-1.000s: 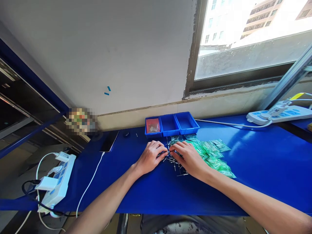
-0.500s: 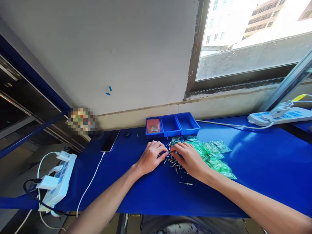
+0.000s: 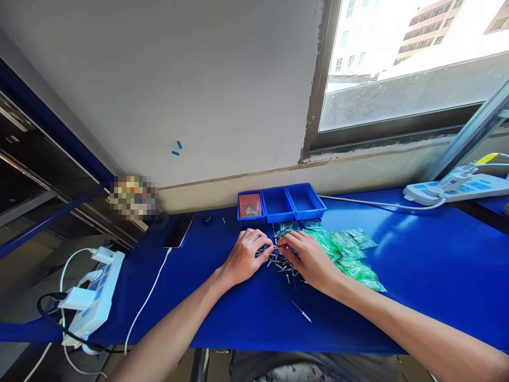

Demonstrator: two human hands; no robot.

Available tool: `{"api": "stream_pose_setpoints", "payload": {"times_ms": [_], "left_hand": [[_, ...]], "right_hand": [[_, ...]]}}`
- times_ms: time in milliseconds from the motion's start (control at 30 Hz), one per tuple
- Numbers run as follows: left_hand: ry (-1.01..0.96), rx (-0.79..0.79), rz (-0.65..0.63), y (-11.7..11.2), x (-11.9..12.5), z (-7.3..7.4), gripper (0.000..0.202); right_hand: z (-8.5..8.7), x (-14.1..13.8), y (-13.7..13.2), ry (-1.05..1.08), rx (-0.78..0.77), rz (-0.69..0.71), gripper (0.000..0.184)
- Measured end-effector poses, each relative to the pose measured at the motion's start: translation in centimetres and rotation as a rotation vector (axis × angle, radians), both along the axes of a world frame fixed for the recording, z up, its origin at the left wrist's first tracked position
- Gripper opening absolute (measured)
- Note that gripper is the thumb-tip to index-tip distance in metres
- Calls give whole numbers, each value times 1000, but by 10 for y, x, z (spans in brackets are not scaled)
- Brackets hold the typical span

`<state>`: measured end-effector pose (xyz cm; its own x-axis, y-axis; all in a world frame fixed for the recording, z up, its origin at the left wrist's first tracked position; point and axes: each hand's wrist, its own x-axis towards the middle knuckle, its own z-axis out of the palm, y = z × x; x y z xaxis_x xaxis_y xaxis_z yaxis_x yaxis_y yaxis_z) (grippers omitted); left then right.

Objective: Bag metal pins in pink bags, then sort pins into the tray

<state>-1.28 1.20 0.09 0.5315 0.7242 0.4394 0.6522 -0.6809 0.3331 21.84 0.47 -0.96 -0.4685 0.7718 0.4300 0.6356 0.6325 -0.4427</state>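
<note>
At frame centre, the left hand [image 3: 244,255] and right hand [image 3: 309,258] jointly pinched one thin silver metal pin [image 3: 275,247] directly over the loose pile of pins [image 3: 283,265], keeping stock close.

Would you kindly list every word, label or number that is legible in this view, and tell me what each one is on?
No text can be read in this view.
Green packets: any print is too small to read.
White power strip on the left and white power strip by the window: markings are too small to read.
Patch by the wall: blurred out.
Phone: dark, no text visible.
</note>
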Motion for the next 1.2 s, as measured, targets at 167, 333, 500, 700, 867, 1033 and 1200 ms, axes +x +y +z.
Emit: {"api": "stream_pose_setpoints", "payload": {"times_ms": [167, 333, 500, 700, 867, 1033, 1200], "left_hand": [[-3, 3, 0, 0, 0, 0, 13], [-3, 3, 2, -1, 0, 1, 14], [-4, -2, -1, -1, 1, 2, 14], [-18, 4, 0, 0, 0, 0, 14], [-23, 10, -4, -1, 0, 1, 15], [-26, 18, -6, -1, 1, 2, 14], [-31, 19, -1, -1, 1, 3, 16]], "right_hand": [[0, 0, 0, 0, -13, -8, 16], [0, -1, 0, 0, -15, 1, 14], [1, -1, 0, 11, -3, -11, 13], [0, 0, 0, 10, 1, -7, 14], [0, -1, 0, 9, 5, -24, 16], [1, -1, 0, 3, -5, -27, 14], [1, -1, 0, 18, 11, -35, 16]]}}
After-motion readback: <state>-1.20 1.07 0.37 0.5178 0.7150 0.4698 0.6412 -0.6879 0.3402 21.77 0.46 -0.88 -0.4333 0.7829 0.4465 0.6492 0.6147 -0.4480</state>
